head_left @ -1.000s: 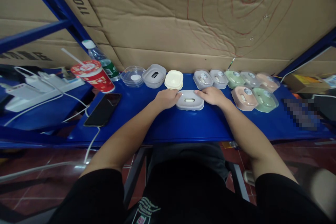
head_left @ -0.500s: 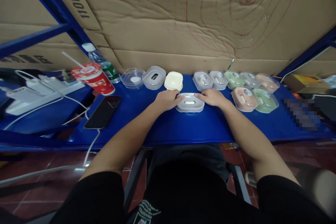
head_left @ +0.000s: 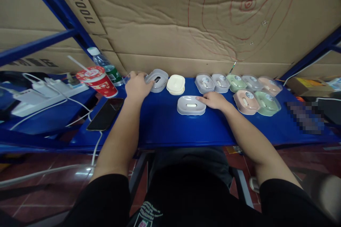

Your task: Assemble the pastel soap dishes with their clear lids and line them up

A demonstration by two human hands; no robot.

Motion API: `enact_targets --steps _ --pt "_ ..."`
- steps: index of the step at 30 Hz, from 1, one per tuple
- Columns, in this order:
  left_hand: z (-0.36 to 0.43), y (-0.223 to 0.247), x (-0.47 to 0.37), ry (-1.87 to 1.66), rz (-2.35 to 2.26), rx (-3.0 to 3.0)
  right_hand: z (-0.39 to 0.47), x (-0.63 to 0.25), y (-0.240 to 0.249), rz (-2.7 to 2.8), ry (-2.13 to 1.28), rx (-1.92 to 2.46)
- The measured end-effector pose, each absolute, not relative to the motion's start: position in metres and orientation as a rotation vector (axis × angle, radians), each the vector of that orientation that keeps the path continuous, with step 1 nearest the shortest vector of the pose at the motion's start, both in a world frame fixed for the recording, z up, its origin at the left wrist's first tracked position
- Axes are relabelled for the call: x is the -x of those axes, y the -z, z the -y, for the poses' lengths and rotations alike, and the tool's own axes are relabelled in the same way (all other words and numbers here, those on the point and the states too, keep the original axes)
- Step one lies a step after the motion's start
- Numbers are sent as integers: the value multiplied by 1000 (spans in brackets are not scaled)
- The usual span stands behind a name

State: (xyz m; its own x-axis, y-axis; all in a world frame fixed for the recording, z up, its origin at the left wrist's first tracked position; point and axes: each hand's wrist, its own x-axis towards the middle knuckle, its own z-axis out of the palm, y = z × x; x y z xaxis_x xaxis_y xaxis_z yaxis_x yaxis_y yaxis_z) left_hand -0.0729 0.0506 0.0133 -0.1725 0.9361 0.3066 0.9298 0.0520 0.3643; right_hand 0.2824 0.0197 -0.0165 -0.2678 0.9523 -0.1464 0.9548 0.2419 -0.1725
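A light grey oval box [head_left: 191, 105] lies at the middle of the blue table. My right hand [head_left: 214, 100] rests at its right end, thumb on the rim and the other fingers curled round the far side. Further left, my left hand [head_left: 138, 84] reaches over the clear plastic lids [head_left: 127, 77], its fingers spread on top and covering most of them. Right beside that hand stands a grey tray [head_left: 159, 81] with a dark slot. A stack of cream square pieces [head_left: 176, 84] sits between the tray and the right-hand group of boxes.
Several lidded boxes in grey [head_left: 204, 83], green [head_left: 267, 103] and pink [head_left: 246, 101] stand at the right. On the left are a red cup [head_left: 99, 84], a bottle [head_left: 110, 71], a phone [head_left: 106, 114] and a power strip [head_left: 32, 99]. Cardboard [head_left: 149, 17] backs the table.
My left hand has left the grey box and moved left onto the clear lids. My right hand stays at the box's right end. The view has shifted slightly.
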Motion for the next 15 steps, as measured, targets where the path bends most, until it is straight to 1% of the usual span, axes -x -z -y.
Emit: enact_targets --steps 6,15 --pt "-59 -14 90 -413 -2303 -1981 -17 -280 13 -2453 361 -1909" --pt "-64 -11 97 -117 -2284 -2025 -17 -280 14 -2453 365 -1911"
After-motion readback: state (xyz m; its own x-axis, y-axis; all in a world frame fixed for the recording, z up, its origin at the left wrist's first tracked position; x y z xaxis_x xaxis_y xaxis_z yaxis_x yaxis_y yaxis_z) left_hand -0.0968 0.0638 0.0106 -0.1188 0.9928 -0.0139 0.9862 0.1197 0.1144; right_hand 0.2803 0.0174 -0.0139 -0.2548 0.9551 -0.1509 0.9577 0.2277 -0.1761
